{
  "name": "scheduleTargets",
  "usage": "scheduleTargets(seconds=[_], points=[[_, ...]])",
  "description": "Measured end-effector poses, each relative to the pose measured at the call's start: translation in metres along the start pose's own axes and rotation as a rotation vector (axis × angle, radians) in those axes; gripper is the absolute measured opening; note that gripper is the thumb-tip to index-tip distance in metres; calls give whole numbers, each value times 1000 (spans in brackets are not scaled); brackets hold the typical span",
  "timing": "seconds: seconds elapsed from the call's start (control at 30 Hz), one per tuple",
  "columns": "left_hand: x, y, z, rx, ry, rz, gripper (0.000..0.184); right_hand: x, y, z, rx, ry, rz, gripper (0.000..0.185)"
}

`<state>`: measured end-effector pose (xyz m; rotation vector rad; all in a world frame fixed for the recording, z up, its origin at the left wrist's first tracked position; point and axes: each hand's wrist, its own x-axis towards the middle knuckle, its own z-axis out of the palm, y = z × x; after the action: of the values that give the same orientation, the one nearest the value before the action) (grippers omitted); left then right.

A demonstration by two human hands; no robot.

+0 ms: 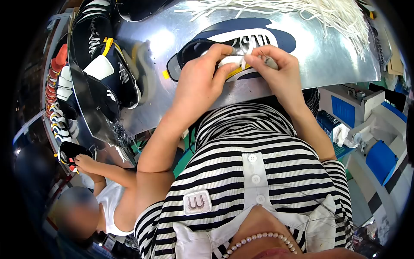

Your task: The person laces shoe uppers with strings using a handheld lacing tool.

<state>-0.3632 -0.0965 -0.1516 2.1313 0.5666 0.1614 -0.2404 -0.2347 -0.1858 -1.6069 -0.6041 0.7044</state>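
A navy and white shoe upper (276,36) with yellow trim lies on the shiny metal table, its toe to the right. Over its lacing area, a white lace (248,46) runs between my two hands. My left hand (202,75) is at the shoe's opening side, thumb and index finger closed around something white, the lace or the shoe's edge. My right hand (278,69) pinches the white lace at the eyelets, with a grey covering on one fingertip. The fingers hide part of the eyelets.
Loose white laces (327,17) are heaped at the table's back right. More navy and white shoes (123,77) stand at the left. The metal table's (353,71) front edge is near my forearms. A co-worker's hand (85,164) holds a shoe at lower left.
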Motion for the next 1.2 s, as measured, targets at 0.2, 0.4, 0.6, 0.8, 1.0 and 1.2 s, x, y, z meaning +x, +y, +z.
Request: scheduleTargets(seconds=[0.2,0.4,0.6,0.8,1.0,1.2], points=[[3,5,13,176,78,21,26,5,15,8,76,43,-60,16],[8,2,20,339,187,144,27,-16,4,-16,-49,-124,-25,29],[12,0,21,336,191,220,26,-19,0,-25,-154,-141,19,15],[14,-9,21,299,120,355,23,-8,-2,-25,-169,-195,100,15],[12,-11,26,286,103,454,24,4,-5,-9,-321,-187,101,15],[10,-8,20,182,6,301,21,17,-29,-57,-271,-127,-11,19]])
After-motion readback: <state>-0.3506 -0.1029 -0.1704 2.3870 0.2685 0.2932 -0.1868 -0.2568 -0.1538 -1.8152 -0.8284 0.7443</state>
